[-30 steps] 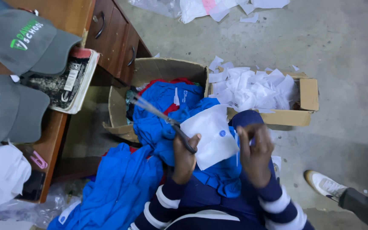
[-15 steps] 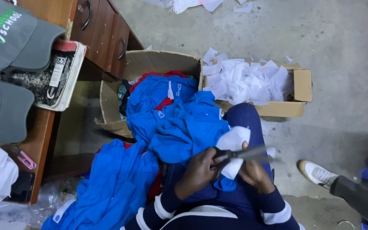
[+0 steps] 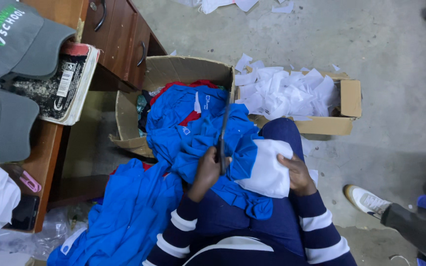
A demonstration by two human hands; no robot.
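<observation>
Blue cloth garment point(image 3: 200, 135) lay across the lap; the left hand point(image 3: 207, 170) gripped long dark scissors point(image 3: 223, 130), seemingly closed, while the right hand point(image 3: 297, 172) pinched its white backing patch point(image 3: 267, 170), best kept taut.

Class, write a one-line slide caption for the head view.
Left hand holds scissors, right hand grips white fabric over blue garments.

Left hand point(image 3: 207, 170) gripping scissors point(image 3: 223, 133), right hand point(image 3: 297, 172) holding white fabric point(image 3: 267, 170), blue garments point(image 3: 198, 133)

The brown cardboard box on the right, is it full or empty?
Full. The brown cardboard box is heaped with white paper scraps that rise above its rim, and some lie outside it on the floor.
</observation>
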